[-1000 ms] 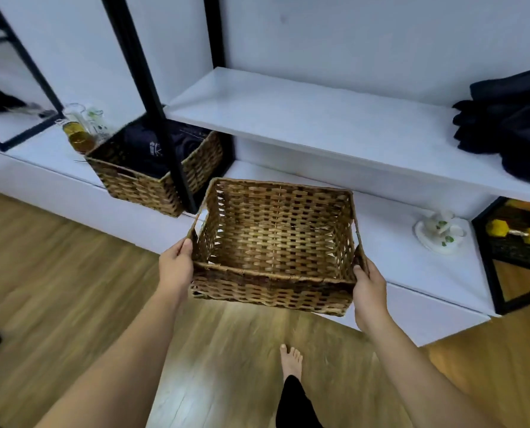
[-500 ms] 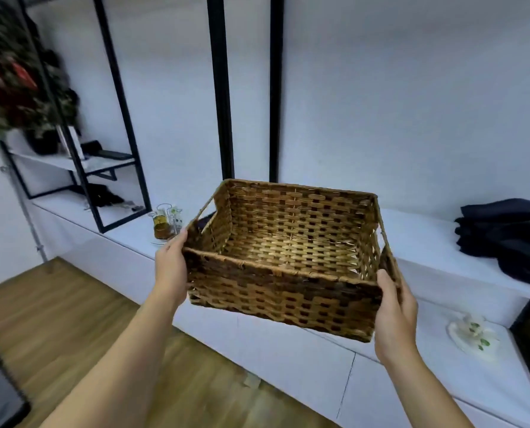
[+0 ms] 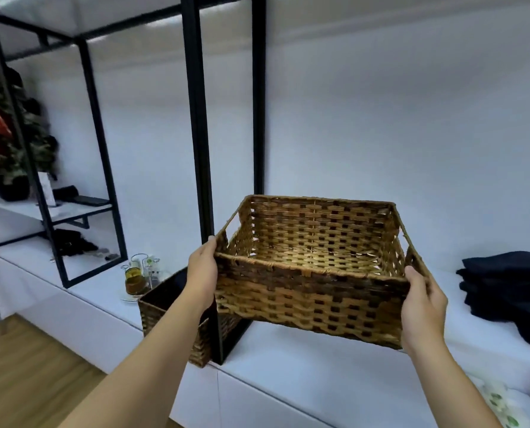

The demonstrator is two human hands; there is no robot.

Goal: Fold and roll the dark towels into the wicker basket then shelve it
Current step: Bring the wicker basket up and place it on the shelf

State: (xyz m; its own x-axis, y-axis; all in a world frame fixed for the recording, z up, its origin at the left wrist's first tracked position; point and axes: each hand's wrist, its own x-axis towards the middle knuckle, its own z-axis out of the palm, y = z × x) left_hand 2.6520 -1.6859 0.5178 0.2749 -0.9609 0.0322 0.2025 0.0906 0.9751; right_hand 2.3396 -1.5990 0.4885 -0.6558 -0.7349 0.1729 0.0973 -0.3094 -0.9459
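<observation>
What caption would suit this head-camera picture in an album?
Both hands, left hand and right hand, hold an empty wicker basket near dark towels.

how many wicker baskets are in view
2: an empty basket held up by the left hand and right hand, and a second basket on the white ledge, partly hidden behind the left arm.

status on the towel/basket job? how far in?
Early. Done: nothing visible; the wicker basket is empty. In hand: left hand and right hand grip its two ends, holding it up over the white shelf. Left: the dark towels, piled on the shelf at right, need folding, rolling and loading, then shelving the basket.
</observation>
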